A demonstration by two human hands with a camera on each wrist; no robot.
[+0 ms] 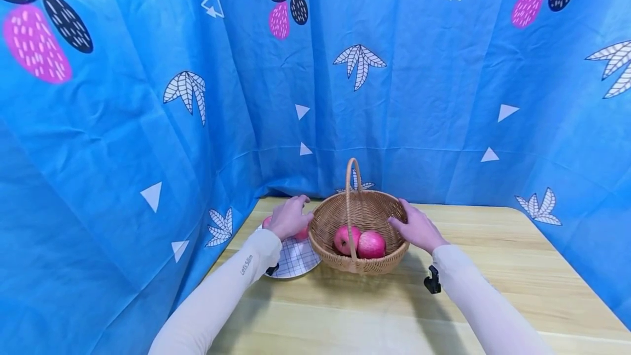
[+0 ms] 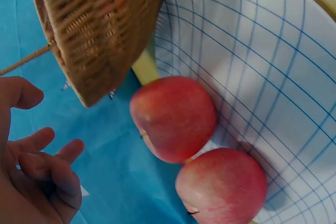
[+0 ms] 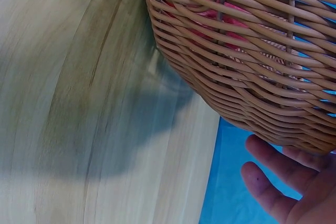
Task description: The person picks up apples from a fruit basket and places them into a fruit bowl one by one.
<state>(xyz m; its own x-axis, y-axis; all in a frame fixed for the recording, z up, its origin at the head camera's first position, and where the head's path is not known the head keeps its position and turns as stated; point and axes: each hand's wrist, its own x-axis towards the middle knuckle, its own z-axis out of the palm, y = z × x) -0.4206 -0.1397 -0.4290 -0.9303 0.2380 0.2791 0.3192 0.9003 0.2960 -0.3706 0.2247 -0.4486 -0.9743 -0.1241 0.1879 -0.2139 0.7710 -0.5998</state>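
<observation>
A wicker basket with a tall arched handle stands on the table, holding a red apple and another pinkish apple side by side. My right hand grips the basket's right rim, thumb over the inner side and fingers along the outside. At the basket's left rim, my left hand hovers over a plate, its fingers loosely bent with nothing between them. That white plate has a blue grid pattern. Two more apples, one nearer the basket and another beside it, lie on the plate, partly hidden by my left hand in the head view.
The light wooden table reaches back to a blue patterned curtain, which hangs behind and along both sides. The plate sits close against the basket's left side, near the table's left edge.
</observation>
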